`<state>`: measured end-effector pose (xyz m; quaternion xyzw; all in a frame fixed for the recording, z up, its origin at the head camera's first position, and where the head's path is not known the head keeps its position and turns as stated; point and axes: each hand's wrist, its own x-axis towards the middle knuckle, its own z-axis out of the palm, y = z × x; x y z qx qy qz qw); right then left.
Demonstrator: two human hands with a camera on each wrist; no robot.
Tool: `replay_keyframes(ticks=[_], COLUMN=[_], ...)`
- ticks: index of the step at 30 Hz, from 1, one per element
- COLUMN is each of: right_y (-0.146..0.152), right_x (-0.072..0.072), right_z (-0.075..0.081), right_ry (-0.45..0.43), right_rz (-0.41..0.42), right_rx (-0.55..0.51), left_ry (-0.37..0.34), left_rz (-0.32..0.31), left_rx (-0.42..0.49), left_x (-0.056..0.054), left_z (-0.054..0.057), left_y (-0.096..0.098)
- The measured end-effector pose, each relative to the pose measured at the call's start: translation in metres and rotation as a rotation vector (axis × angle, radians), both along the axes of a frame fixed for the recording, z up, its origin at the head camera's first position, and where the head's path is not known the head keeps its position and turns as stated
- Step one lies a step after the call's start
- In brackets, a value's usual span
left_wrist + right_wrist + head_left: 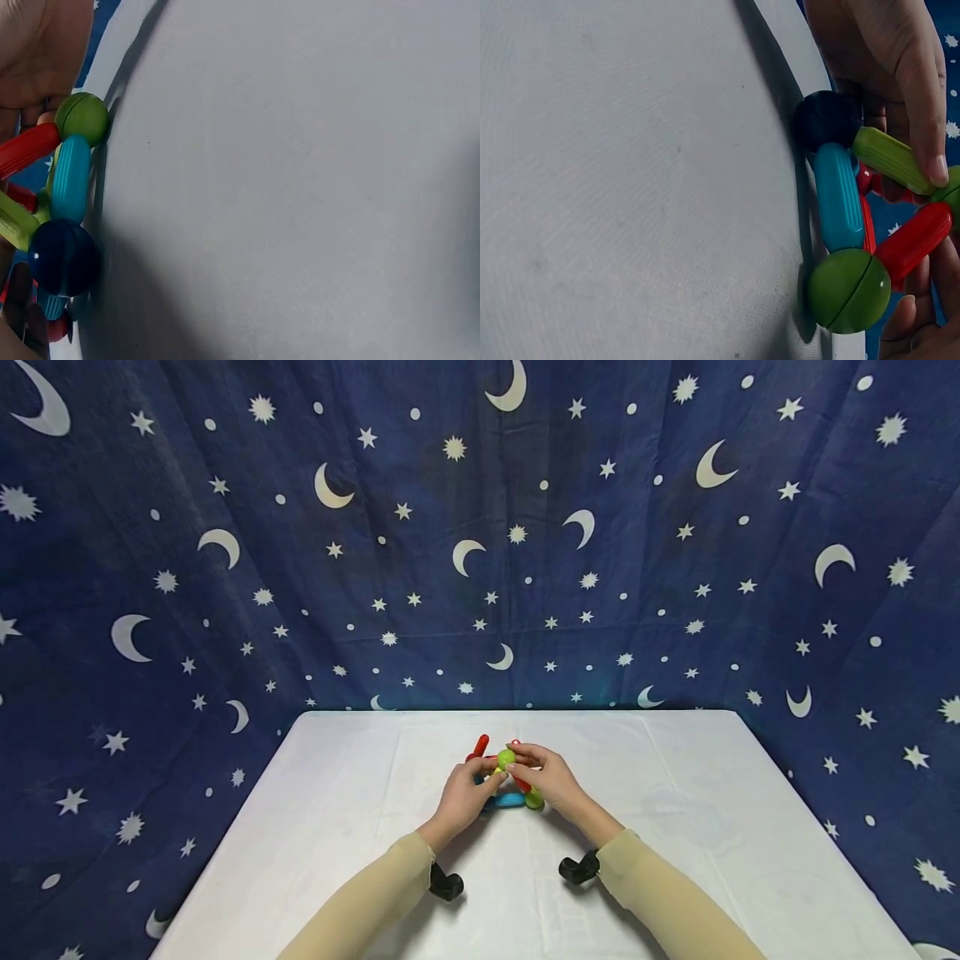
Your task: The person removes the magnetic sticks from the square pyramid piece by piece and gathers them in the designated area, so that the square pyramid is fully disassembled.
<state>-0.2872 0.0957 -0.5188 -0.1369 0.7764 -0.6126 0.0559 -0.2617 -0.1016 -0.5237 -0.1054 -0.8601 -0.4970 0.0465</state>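
Ball-and-rod building pieces are joined into a frame in the middle of the white table. My left hand (461,795) pinches a lime-green rod (892,160) near its upper end, thumb on top. With thumb and fingers, my right hand (553,779) holds the green ball (506,758) at the top. A red rod (915,238) slopes from that ball to a lower green ball (82,118). Between it and a dark blue ball (64,258) runs a light blue rod (71,178) low over the table. Behind, a red rod (482,745) sticks up; the hands hide parts of the frame.
The white-covered table (337,827) reaches back to a dark blue curtain (420,527) with moons and stars, which also hangs at both sides. A black wrist mount (447,883) sits under the left sleeve, another black mount (579,867) by the right.
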Motion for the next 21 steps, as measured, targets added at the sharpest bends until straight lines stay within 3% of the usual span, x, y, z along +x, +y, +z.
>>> replay_keyframes(ticks=[13, 21], right_y=[-0.003, 0.004], right_x=[0.001, 0.003], right_z=[0.003, 0.003], right_ry=[0.003, 0.019], right_rz=[-0.029, -0.031], right_rx=[0.012, 0.008], left_ry=[-0.071, -0.072], left_rz=[0.016, 0.039], left_rx=[0.13, 0.08], left_x=[0.0, 0.003], left_z=[0.001, 0.0], left_y=[-0.002, -0.014])
